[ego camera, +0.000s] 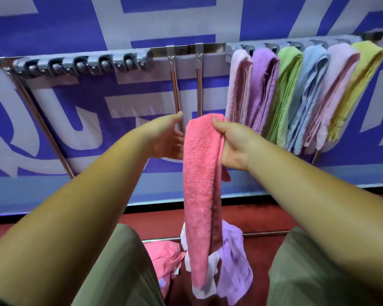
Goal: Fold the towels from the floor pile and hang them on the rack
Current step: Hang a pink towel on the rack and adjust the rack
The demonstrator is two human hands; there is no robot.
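The right hand (232,144) at centre pinches the folded top of a pink towel (200,184), which hangs straight down toward 6 o'clock. The left hand (164,138), at 9 o'clock of that grip, has its fingers spread and its palm turned to the towel, just beside it. The rack (181,51) runs across at 12 o'clock before a blue-and-white banner (75,29). Six hung towels (290,93) sit side by side at 1 to 2 o'clock: pale pink, purple, green, blue, pink, yellow. A grey clip row (80,65) is at 10 o'clock. At 6 o'clock, the pile (232,261) lies on the red floor (263,217) between two knees (119,261).
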